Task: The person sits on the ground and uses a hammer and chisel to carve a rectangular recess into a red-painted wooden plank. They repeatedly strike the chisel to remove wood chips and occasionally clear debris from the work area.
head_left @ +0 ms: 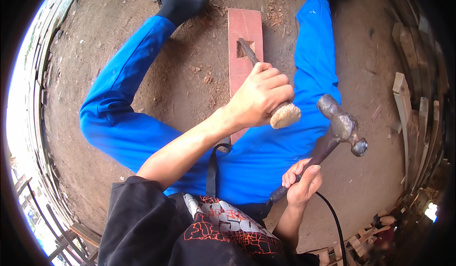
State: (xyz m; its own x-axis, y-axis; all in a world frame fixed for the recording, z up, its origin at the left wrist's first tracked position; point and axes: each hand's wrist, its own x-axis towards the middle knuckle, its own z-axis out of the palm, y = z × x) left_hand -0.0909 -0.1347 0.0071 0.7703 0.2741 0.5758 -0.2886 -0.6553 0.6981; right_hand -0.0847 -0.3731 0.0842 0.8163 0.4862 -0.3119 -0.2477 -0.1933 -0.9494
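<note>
My left hand [263, 95] is closed around the handle of a chisel [249, 52]. The chisel slants up and away, its blade end in a squarish recess cut into a reddish wooden plank [245, 23]. A pale, frayed handle end sticks out below my fist. In my right hand [303, 183] is the dark handle of a ball-peen hammer [343, 125]. The hammer's metal head is raised to the right of the chisel, apart from it, over my right thigh. The plank lies lengthwise between my legs, its near part hidden by my left hand and forearm.
My blue-trousered legs [316, 42] spread on both sides of the plank. Wood chips [207, 79] lie scattered on the dirt floor [375, 66]. Stacked timber offcuts [403, 99] line the right side. A black cable [336, 213] runs down past my right hand.
</note>
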